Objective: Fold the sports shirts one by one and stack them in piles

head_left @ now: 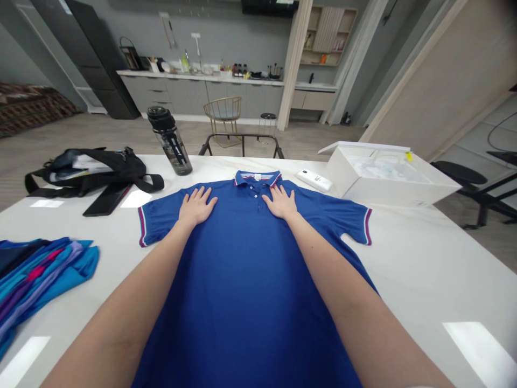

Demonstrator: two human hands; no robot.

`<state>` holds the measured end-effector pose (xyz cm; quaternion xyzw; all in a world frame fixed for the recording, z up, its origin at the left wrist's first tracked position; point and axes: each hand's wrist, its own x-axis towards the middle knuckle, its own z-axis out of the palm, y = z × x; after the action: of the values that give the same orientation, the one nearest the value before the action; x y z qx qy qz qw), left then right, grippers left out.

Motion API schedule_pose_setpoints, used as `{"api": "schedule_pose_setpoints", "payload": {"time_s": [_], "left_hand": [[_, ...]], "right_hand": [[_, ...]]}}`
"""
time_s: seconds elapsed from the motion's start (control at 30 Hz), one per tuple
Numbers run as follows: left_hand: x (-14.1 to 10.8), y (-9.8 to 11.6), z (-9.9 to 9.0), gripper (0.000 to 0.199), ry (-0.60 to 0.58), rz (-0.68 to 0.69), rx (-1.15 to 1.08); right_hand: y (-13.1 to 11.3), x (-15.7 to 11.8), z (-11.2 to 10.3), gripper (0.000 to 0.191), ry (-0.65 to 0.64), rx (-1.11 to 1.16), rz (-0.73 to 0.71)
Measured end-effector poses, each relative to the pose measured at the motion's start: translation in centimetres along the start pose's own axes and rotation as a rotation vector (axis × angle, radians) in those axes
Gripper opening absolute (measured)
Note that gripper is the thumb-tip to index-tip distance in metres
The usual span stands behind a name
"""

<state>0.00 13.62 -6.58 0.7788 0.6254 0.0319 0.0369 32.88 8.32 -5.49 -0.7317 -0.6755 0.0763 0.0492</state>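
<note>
A blue polo shirt (242, 269) lies spread out front side up on the white table, its collar at the far end and both short sleeves stretched sideways. Red and white stripes edge the collar and cuffs. My left hand (196, 206) rests flat on the shirt near its left shoulder, fingers spread. On the other side of the button placket, my right hand (281, 202) also lies flat, its fingertips by the collar's right point. Neither hand grips the cloth. The shirt's lower hem is out of view.
Folded colourful clothes (44, 280) lie at the left edge of the table (424, 269). Behind them are a black bag (97, 167), a dark phone (107, 199) and a black-lidded bottle (172, 143). A white device (314, 180) and an open white box (388, 183) stand at the back right.
</note>
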Motion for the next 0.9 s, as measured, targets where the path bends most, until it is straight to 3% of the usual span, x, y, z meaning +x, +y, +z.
{"api": "schedule_pose_setpoints", "payload": {"time_s": [0.1, 0.2, 0.3, 0.43, 0.6, 0.77, 0.9], "left_hand": [[-1.2, 1.1, -0.7, 0.068, 0.139, 0.047, 0.028], [-2.9, 3.4, -1.4, 0.062, 0.293, 0.217, 0.046], [-5.0, 6.5, -1.2, 0.062, 0.220, 0.291, 0.001], [-8.3, 9.7, -0.1, 0.071, 0.042, 0.267, -0.056], [-12.0, 10.2, 0.1, 0.072, 0.001, 0.233, -0.068], [-14.6, 9.9, -0.3, 0.070, 0.001, 0.182, -0.071], [-16.5, 10.4, -0.3, 0.071, 0.009, 0.154, -0.066]], "right_hand": [[-0.1, -0.4, -0.3, 0.075, 0.051, 0.011, -0.002], [-0.9, -1.5, -0.6, 0.065, 0.231, -0.004, -0.035], [-2.0, -3.6, -0.6, 0.060, 0.304, 0.000, -0.056], [-2.3, -7.3, -0.1, 0.066, 0.152, 0.056, -0.031], [2.0, -11.3, -0.4, 0.069, 0.036, 0.021, 0.117], [8.2, -14.6, -1.4, 0.073, 0.074, -0.022, 0.291], [10.7, -17.0, -1.5, 0.077, 0.119, -0.053, 0.307]]}}
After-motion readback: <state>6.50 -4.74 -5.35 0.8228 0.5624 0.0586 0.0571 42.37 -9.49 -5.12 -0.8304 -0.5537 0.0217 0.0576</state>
